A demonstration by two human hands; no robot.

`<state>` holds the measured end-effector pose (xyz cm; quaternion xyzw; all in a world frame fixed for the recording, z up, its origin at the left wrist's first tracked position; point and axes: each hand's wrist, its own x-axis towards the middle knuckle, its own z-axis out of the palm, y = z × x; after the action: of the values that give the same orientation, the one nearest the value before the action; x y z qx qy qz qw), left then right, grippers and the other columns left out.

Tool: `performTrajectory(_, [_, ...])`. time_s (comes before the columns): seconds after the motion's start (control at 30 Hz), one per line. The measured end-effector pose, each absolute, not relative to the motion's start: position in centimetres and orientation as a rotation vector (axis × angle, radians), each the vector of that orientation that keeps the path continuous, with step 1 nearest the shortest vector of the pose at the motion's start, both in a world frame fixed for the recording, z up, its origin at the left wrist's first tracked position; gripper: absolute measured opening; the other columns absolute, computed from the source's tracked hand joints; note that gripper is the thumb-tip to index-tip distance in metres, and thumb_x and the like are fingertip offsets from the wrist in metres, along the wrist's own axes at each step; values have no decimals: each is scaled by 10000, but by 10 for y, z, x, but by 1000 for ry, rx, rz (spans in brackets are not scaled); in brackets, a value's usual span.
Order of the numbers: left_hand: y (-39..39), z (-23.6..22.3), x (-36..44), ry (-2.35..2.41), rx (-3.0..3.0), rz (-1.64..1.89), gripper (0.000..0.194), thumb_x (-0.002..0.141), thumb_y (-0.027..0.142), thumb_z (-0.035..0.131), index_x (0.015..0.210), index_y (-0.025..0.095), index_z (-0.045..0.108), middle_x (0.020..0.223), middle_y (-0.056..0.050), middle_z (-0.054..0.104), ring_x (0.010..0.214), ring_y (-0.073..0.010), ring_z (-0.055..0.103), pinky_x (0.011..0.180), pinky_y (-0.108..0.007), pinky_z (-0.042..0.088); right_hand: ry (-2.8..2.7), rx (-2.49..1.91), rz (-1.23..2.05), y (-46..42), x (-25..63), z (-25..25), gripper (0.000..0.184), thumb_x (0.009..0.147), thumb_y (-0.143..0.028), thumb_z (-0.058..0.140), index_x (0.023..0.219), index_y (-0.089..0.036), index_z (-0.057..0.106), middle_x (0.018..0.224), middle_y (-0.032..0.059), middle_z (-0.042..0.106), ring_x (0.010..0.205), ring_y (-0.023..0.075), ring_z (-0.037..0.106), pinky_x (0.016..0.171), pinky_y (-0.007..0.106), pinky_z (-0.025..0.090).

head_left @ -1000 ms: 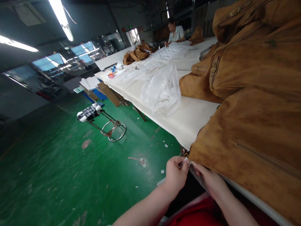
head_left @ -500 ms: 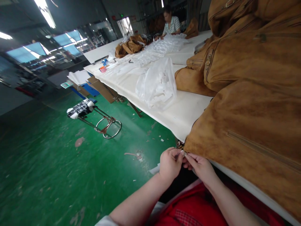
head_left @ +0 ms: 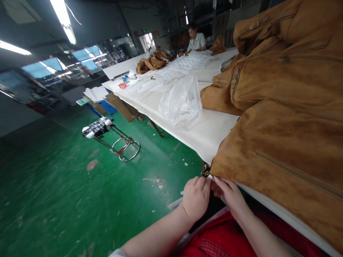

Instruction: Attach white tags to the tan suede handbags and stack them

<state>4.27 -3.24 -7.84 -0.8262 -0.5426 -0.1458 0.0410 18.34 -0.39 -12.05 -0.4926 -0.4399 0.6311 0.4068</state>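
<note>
A brown leather bag [head_left: 292, 146] with a long zip lies along the table's near right side. At its lower left corner hangs dark and brass-coloured metal hardware [head_left: 205, 170]. Just below that, my left hand [head_left: 196, 197] is closed, its fingers curled by the hardware; whatever they grip is hidden. My right hand [head_left: 227, 191] pinches at a small white piece [head_left: 210, 176] that shows between both hands' fingertips. The rest of this piece is too small and covered to make out.
Clear plastic bags [head_left: 183, 103] and more brown bags [head_left: 152, 62] cover parts of the white table [head_left: 214, 130]. A co-worker [head_left: 197, 42] is at the far end. A metal-legged stool [head_left: 98, 126] stands on the green floor, left of the table.
The view has tipped up slightly, so things appear lower. My left hand has turned with its back upward, fingers curled over; the white piece now shows more clearly between the hands.
</note>
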Motion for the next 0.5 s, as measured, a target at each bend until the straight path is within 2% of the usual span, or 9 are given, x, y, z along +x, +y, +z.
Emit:
performTrajectory(0.1, [-35, -73, 42, -1668, -2588, -476, 187, 941, 178, 473, 1066, 178, 613, 883, -53, 661, 785, -210, 605, 698, -340, 508, -1129, -1218, 1600, -7, 185, -120, 467, 807, -628, 596, 705, -173, 617, 590, 6, 572, 520, 134, 483, 509, 249, 360])
performTrajectory(0.2, [-35, -71, 44, -1999, -2642, -834, 194, 961, 235, 433, 1043, 181, 601, 926, -64, 676, 841, -196, 626, 768, -323, 515, -1130, -1197, 1586, -7, 186, -121, 464, 809, -614, 606, 654, -177, 599, 535, -18, 520, 494, 116, 418, 491, 243, 319])
performTrajectory(0.3, [-32, -72, 46, -2593, -2668, -1238, 336, 982, 365, 322, 901, 164, 579, 787, -63, 671, 702, -172, 635, 648, -274, 524, -1141, -1155, 1565, -8, 185, -114, 486, 799, -631, 600, 621, -180, 583, 515, -22, 507, 495, 114, 425, 504, 240, 340])
performTrajectory(0.37, [-30, -72, 47, -2805, -2789, -1226, 389, 959, 428, 300, 831, 167, 560, 684, -50, 642, 591, -171, 605, 555, -263, 508, -1174, -1180, 1515, -10, 184, -106, 514, 781, -662, 590, 599, -182, 567, 500, -27, 495, 487, 113, 436, 504, 236, 357])
performTrajectory(0.4, [-28, -72, 47, -2746, -2829, -1162, 380, 938, 448, 336, 795, 175, 558, 662, -46, 632, 583, -175, 594, 559, -267, 505, -1186, -1203, 1486, -10, 182, -102, 529, 773, -679, 579, 591, -182, 561, 502, -28, 494, 482, 110, 436, 494, 232, 355])
performTrajectory(0.5, [-20, -74, 43, -2391, -2957, -1066, 322, 891, 435, 415, 776, 196, 599, 766, -59, 680, 744, -214, 630, 758, -303, 520, -1211, -1297, 1429, -7, 183, -96, 519, 797, -649, 557, 583, -176, 581, 504, -23, 520, 453, 98, 431, 465, 218, 356])
